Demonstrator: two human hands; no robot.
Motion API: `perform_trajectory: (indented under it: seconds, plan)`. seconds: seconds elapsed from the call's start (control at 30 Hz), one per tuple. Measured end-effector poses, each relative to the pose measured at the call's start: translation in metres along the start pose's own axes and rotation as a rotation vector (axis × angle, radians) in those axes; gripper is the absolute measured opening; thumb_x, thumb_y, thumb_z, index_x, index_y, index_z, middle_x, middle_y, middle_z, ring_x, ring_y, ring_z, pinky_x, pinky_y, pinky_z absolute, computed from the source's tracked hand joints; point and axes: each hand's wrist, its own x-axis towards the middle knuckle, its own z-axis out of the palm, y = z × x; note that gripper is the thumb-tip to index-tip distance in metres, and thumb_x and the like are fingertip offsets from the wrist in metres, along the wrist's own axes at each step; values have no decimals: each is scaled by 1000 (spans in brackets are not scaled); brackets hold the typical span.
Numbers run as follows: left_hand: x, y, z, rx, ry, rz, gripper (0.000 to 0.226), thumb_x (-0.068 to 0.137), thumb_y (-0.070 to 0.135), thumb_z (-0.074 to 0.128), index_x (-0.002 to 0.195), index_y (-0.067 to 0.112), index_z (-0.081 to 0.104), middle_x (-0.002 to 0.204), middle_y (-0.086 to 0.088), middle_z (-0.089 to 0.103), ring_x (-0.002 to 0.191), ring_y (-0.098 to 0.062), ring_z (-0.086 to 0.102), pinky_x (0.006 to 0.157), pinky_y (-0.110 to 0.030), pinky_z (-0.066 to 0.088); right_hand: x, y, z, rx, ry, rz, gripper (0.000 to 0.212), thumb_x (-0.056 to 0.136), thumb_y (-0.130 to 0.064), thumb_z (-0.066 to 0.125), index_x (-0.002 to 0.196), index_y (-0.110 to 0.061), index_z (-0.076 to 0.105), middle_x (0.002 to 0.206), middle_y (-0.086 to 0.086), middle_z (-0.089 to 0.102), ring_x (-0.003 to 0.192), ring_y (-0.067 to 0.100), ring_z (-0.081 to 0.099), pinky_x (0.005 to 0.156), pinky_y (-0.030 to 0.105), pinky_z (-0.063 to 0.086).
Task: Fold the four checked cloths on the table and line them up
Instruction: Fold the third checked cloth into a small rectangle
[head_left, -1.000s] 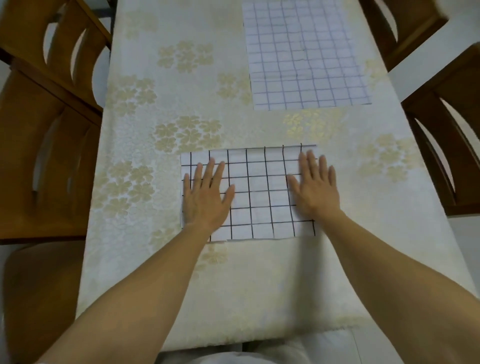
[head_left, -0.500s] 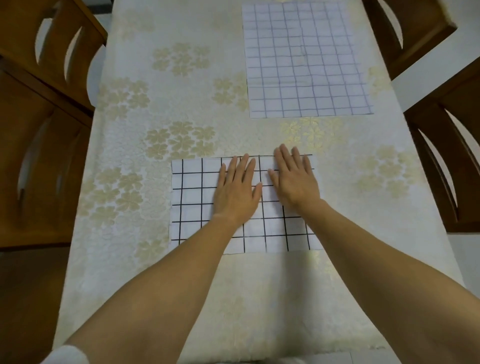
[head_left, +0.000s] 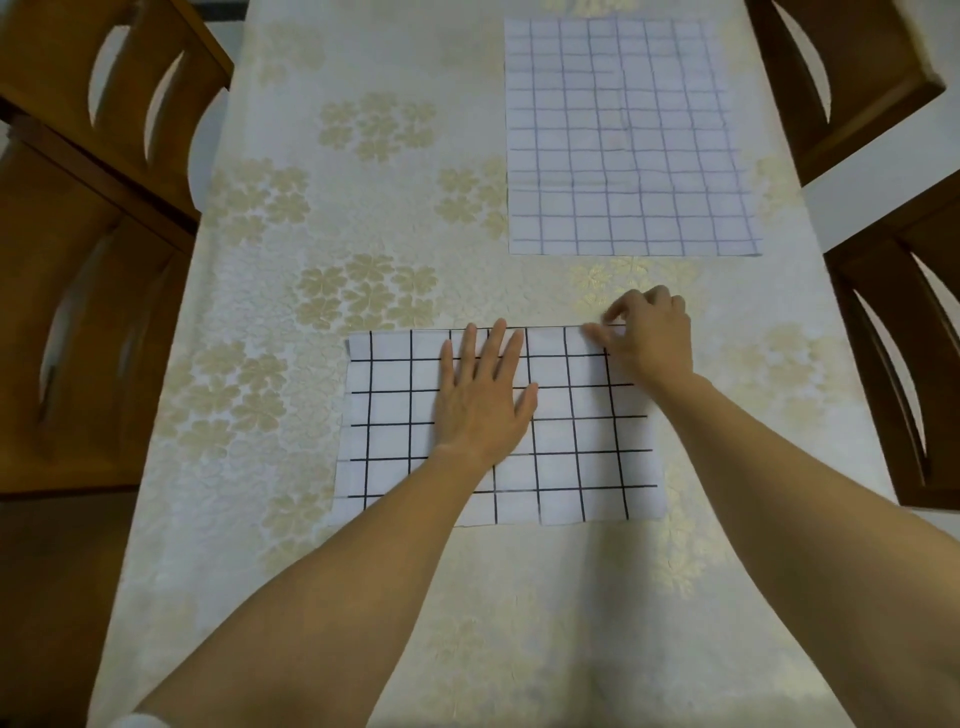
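Observation:
A white cloth with bold black checks (head_left: 571, 441) lies folded into a wide rectangle on the table in front of me. My left hand (head_left: 483, 395) rests flat on its middle, fingers spread. My right hand (head_left: 649, 332) is at the cloth's far right corner, with thumb and fingers pinched on the edge there. Farther back on the right lies a larger white cloth with thin blue-grey checks (head_left: 623, 140), spread flat. No other checked cloths are in view.
The table carries a cream tablecloth with gold flower patterns (head_left: 363, 291). Wooden chairs stand along the left side (head_left: 93, 218) and the right side (head_left: 893, 322), close to the table's edges.
My right hand slid from the cloth's middle to its far right corner and pinched the edge. My left hand stayed flat near the centre.

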Motion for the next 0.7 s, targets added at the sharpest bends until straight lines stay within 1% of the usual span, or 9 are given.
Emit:
perform_trajectory:
  seconds: [0.1,0.2,0.23,0.3,0.33,0.43,0.5,0.6,0.7]
  plan:
    - [1,2,0,0,3,1,70,105,58,12,162,25,-10,169,1,-18,155,-28,-21,124,-54,-8,15,10,-10,45,-119,26,35,86,-53,72,98,-20,73,113,9,59,109,30,55,93,39,44]
    - [1,0,2,-2,9,5,70,105,59,11,162,25,-10,169,1,-19,155,-27,-20,125,-53,-7,17,16,-12,136,-124,38,34,88,-51,70,91,-17,71,103,7,67,95,26,62,85,39,52]
    - [1,-1,2,-8,15,9,70,105,60,12,163,25,-9,169,1,-18,155,-27,-19,125,-53,-6,15,17,-12,166,-116,44,33,90,-49,70,89,-16,68,96,5,68,90,24,62,79,36,51]
    - [1,-4,0,-18,43,19,70,105,60,13,163,25,-5,170,1,-16,156,-27,-16,126,-52,-5,11,15,-15,231,-92,64,32,92,-47,68,90,-16,65,84,-1,64,84,20,60,68,29,44]
    - [1,-7,-2,-16,61,22,70,105,60,14,163,25,-3,170,1,-14,156,-26,-15,126,-52,-4,9,15,-17,279,-83,76,31,92,-47,68,92,-16,64,81,-5,62,82,18,58,65,26,41]
    - [-1,-22,-6,-33,82,1,70,105,59,14,164,23,5,171,2,-5,158,-24,-8,126,-51,-1,0,20,-18,371,-76,116,32,87,-47,75,96,-20,63,85,-7,62,79,11,57,67,25,42]
    - [-1,-32,-5,-42,59,-20,67,106,58,16,164,25,7,171,2,-3,158,-22,-6,127,-50,-1,-3,25,-16,373,-68,143,29,86,-41,77,94,-16,65,83,-4,63,77,12,58,67,25,43]
    - [1,-39,-1,-28,51,-10,68,105,60,16,164,27,4,171,2,-5,158,-21,-7,127,-50,-2,-5,25,-16,403,-80,175,26,90,-38,74,90,-13,67,79,-4,64,80,17,60,63,22,41]
    - [3,-41,-3,-31,46,2,70,104,62,15,164,28,1,171,3,-9,157,-21,-11,127,-50,-3,-4,23,-19,473,-69,207,28,92,-37,71,91,-10,66,78,-4,62,80,17,59,63,23,42]
